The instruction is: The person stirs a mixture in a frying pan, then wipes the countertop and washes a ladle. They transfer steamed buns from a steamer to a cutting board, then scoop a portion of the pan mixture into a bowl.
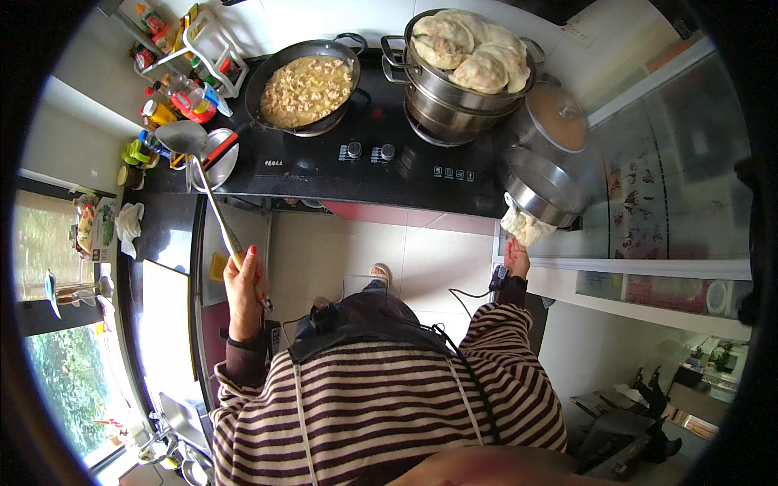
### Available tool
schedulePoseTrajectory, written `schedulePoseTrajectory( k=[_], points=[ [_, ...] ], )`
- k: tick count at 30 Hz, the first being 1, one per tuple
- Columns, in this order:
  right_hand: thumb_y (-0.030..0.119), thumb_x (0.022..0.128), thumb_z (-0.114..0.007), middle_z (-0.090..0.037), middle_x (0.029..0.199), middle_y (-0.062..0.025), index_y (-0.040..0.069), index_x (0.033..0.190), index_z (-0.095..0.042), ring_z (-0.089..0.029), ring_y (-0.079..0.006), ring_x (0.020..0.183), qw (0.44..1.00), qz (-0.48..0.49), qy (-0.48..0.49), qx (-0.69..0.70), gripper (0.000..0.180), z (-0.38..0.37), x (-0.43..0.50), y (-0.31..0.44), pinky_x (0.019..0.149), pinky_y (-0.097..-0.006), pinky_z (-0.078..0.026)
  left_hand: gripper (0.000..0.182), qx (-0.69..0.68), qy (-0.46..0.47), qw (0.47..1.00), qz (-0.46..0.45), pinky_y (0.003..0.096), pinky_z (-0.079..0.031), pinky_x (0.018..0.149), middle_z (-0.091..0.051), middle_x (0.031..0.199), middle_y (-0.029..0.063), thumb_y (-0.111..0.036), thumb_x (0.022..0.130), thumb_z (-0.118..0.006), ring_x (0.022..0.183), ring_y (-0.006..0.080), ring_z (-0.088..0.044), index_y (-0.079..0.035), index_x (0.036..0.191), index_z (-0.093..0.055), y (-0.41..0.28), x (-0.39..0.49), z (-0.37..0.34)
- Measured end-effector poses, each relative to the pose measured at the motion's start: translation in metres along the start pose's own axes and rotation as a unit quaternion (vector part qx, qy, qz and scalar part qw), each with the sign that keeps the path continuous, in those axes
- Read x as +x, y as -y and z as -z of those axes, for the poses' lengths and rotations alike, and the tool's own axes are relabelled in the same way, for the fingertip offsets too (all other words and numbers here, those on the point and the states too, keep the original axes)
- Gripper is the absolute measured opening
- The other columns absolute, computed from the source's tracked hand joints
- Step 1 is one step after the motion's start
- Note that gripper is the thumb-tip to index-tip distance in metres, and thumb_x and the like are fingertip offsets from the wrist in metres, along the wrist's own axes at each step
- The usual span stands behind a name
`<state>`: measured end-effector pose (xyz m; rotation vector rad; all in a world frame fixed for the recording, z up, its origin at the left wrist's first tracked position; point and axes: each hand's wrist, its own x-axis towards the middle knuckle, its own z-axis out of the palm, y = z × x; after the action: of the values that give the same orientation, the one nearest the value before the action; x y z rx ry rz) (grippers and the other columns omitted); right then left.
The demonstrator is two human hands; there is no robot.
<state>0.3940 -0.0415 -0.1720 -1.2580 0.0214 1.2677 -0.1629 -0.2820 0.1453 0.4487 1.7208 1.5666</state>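
My left hand (pixel 244 294) is closed around the handle of a metal ladle (pixel 209 194), whose bowl is raised over the left end of the counter, beside a metal bowl (pixel 226 167). On the left burner, a black wok (pixel 252 91) holds a simmering-looking stew with pale pieces. My right hand (pixel 516 260) is low at the right, its fingertips at a pale cloth (pixel 524 226) that hangs by a steel pot (pixel 550 197); whether the fingers grip the cloth I cannot tell. A steel steamer (pixel 468 103) on the right burner is heaped with large dough buns (pixel 480 70).
Sauce bottles (pixel 188 100) and a white rack (pixel 213 48) crowd the back left corner. A glass-lidded pot (pixel 556 115) stands right of the steamer. Control knobs (pixel 354 150) sit on the black cooktop. A glass sliding door (pixel 656 182) is at the right, with windows at the left.
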Motion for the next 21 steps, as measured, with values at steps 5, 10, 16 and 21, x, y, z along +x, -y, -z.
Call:
schedulePoseTrajectory(
  k=[5,10,16,21],
  points=[
    [-0.016,0.072,-0.032,-0.051,0.131,-0.0179,0.002,0.137,-0.034,-0.050,-0.0314,0.123,0.999,-0.018,0.016,-0.026,0.067,0.021,0.018,-0.021,0.100,-0.0412,-0.047,0.025,0.006,0.012,1.000,0.018,0.0203,-0.025,0.034,-0.042,0.058,-0.0043,-0.024,0.092,-0.062,0.040,0.0040,-0.034,-0.011,0.077,-0.047,0.000,-0.003,-0.005],
    [0.023,0.093,-0.048,-0.061,0.098,-0.0031,0.006,0.112,-0.055,-0.057,-0.0152,0.089,0.966,-0.106,0.118,-0.205,0.027,0.029,0.021,-0.040,0.076,-0.0277,-0.050,0.027,-0.026,0.029,0.995,0.089,0.0217,-0.024,0.037,-0.041,0.058,-0.0071,-0.026,0.089,-0.067,0.044,0.0026,-0.034,-0.012,0.073,-0.051,-0.003,-0.016,-0.007],
    [0.024,0.093,-0.056,-0.063,0.101,-0.0031,0.005,0.117,-0.056,-0.059,-0.0128,0.087,0.810,-0.263,0.419,-0.314,0.030,-0.088,-0.100,-0.112,0.075,-0.0249,-0.048,0.027,0.157,-0.081,0.978,-0.107,0.0255,-0.036,0.045,-0.049,0.063,-0.0011,-0.028,0.083,-0.071,0.053,0.0102,-0.047,-0.007,0.077,-0.054,0.005,-0.022,-0.011],
    [0.031,0.095,-0.054,-0.060,0.113,-0.0062,0.003,0.129,-0.051,-0.057,-0.0153,0.097,0.577,-0.192,0.679,-0.412,0.045,-0.232,-0.316,-0.168,0.082,-0.0276,-0.044,0.021,0.159,-0.182,0.938,-0.248,0.0358,-0.044,0.055,-0.057,0.070,0.0125,-0.017,0.078,-0.068,0.065,0.0264,-0.058,-0.003,0.081,-0.052,0.014,-0.009,-0.003]
  ],
)
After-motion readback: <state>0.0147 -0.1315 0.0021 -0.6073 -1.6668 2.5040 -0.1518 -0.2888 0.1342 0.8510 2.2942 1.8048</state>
